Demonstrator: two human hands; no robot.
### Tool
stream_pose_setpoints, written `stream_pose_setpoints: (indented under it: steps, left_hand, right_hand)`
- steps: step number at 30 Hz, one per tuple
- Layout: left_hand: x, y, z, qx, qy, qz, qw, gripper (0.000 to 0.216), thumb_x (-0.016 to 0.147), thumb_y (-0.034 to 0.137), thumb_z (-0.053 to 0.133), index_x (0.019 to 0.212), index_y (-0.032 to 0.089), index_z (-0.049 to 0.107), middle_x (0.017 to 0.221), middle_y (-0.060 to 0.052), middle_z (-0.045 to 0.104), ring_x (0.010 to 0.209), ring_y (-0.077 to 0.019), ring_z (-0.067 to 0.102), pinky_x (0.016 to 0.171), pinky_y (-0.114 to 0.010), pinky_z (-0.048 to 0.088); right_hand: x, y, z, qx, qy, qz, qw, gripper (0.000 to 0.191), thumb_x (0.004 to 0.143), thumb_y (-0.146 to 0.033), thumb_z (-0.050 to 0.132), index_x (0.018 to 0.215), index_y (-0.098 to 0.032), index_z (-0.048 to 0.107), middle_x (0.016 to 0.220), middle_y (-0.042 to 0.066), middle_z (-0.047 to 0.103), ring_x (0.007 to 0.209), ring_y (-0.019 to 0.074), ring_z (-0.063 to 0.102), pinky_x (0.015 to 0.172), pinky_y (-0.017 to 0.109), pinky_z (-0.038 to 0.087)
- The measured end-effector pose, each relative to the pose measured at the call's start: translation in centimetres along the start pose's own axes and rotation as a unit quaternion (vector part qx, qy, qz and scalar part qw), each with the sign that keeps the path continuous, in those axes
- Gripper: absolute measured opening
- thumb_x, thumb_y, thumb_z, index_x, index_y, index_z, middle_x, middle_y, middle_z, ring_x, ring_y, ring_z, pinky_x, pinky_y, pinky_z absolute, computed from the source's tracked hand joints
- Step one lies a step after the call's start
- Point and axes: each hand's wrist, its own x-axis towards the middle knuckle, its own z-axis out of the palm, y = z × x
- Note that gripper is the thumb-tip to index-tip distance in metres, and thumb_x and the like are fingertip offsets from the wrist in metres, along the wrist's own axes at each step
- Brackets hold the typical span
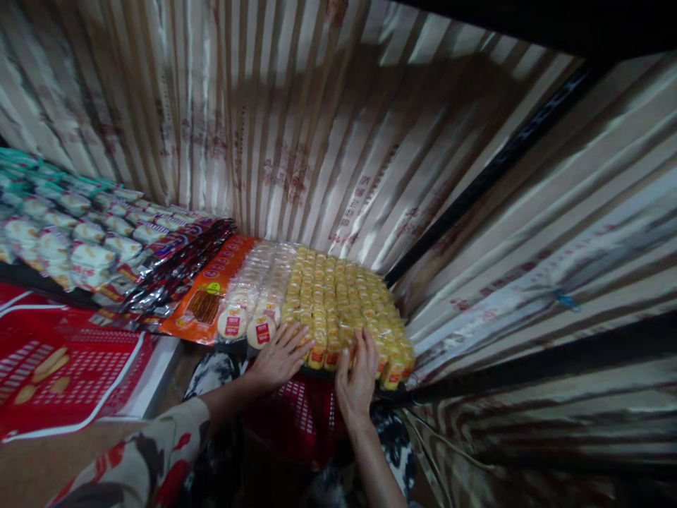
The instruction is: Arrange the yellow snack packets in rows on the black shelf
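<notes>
My left hand [280, 355] lies with its fingers stretched out at the front edge of a block of small yellow wrapped snack packs [343, 289]. Its fingertips touch the packs near where they meet two rows of round pale cakes in clear wrappers [261, 330]. Further right, my right hand [357, 377] rests against the front of the same yellow packs, fingers up and thumb apart. Neither hand shows anything gripped in it. The packs stand in tight rows on a low shelf, and the hands cover part of the front row.
Left of the cakes are an orange printed snack bag [198, 314] and stacked rows of white-and-dark snack bags [100, 247]. Red baskets stand below, one [68, 360] at the left with several pale items inside. A striped plastic sheet [296, 120] hangs behind, with dark frame bars [491, 169] at right.
</notes>
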Motion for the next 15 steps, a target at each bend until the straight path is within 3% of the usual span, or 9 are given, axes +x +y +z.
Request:
stream_pose_setpoints:
  steps: [3,8,12,15]
  left_hand:
    - [0.0,0.0,0.4,0.004,0.005,-0.001,1.0,0.038,0.087,0.033,0.048,0.123,0.023,0.051,0.138,-0.006,0.043,0.133,-0.0243,0.028,0.11,-0.045,0.017]
    - [0.0,-0.1,0.9,-0.013,0.001,0.004,1.0,0.031,0.085,0.032,0.05,0.113,0.022,0.057,0.121,-0.006,0.057,0.124,-0.0223,0.041,0.111,-0.045,0.017]
    - [0.1,-0.1,0.9,-0.033,0.017,-0.003,0.999,0.032,0.087,0.031,0.047,0.117,0.024,0.054,0.121,-0.004,0.057,0.118,-0.0196,0.046,0.111,-0.044,0.019]
    - [0.2,-0.2,0.9,-0.041,0.03,-0.003,0.999,0.033,0.087,0.03,0.046,0.118,0.024,0.054,0.12,-0.004,0.058,0.119,-0.0197,0.046,0.11,-0.044,0.02]
  right_hand:
    - [3.3,-2.0,1.5,0.031,-0.132,-0.096,0.986,0.042,0.093,-0.032,0.029,0.126,-0.013,0.048,0.135,0.014,0.044,0.13,0.0209,0.032,0.104,0.045,0.031]
    - [7.9,-4.8,4.6,0.008,-0.35,-0.199,0.915,0.048,0.094,-0.037,0.024,0.131,-0.015,0.045,0.143,0.009,0.035,0.136,0.0203,0.019,0.108,0.043,0.024]
    - [9.3,-5.0,6.6,-0.036,-0.439,-0.204,0.874,0.052,0.095,-0.039,0.021,0.133,-0.011,0.042,0.142,0.01,0.036,0.135,0.0197,0.022,0.11,0.041,0.019]
    - [9.5,-4.5,7.1,-0.051,-0.46,-0.197,0.864,0.054,0.095,-0.04,0.018,0.135,-0.011,0.039,0.142,0.01,0.035,0.135,0.0189,0.025,0.111,0.039,0.018]
